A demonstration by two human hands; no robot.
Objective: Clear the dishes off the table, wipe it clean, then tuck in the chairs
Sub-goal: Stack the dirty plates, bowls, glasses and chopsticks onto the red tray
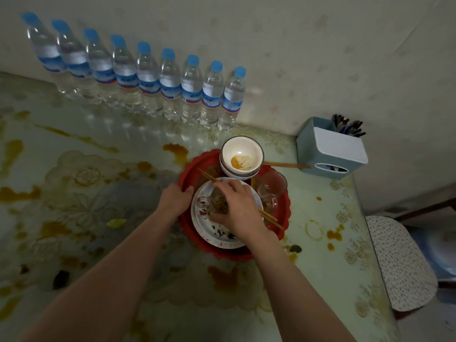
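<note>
A red scalloped tray (187, 174) stands on the stained table (98, 193) and carries the dirty dishes. My left hand (175, 198) grips the tray's left rim. My right hand (237, 208) holds a dirty glass cup (217, 203) over a white plate (222, 239) on the tray. Stacked white bowls (241, 154) with food remains sit at the tray's back. A clear glass (272, 186) stands on the tray's right side. Chopsticks (270, 218) lie across the plate, and another pair (286, 165) pokes out behind the bowls.
Several water bottles (170, 82) line the wall at the back. A blue tissue box with pens (332, 149) stands at the table's right corner. A chair with a patterned cushion (397, 262) is at the right. Brown spills (222, 277) and scraps mark the tablecloth.
</note>
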